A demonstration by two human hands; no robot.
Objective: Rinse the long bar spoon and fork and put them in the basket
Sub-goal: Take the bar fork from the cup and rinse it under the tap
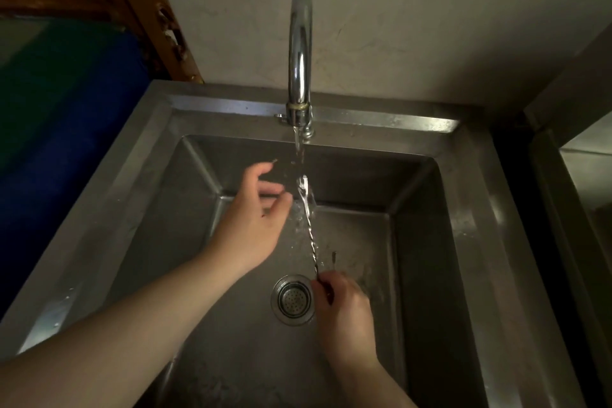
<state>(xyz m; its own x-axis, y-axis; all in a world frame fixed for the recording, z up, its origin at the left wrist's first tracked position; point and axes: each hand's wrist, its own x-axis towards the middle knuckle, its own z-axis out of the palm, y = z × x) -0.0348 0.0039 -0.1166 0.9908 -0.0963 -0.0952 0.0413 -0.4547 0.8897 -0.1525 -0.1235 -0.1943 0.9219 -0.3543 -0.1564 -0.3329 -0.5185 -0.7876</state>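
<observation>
Head view showed the right hand, fingers pinching the bar spoon by its handle so the bowl met the tap stream. The left hand, fingers loosely curled and empty, waited beside the water to rub it.

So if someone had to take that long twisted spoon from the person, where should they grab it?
Probably the bare twisted stem of the bar spoon, pinched from the side, across its length. It slants from the right hand, which holds its lower end, up to the bowl under the running tap. The middle is free, and the twist should help on wet metal.
</observation>
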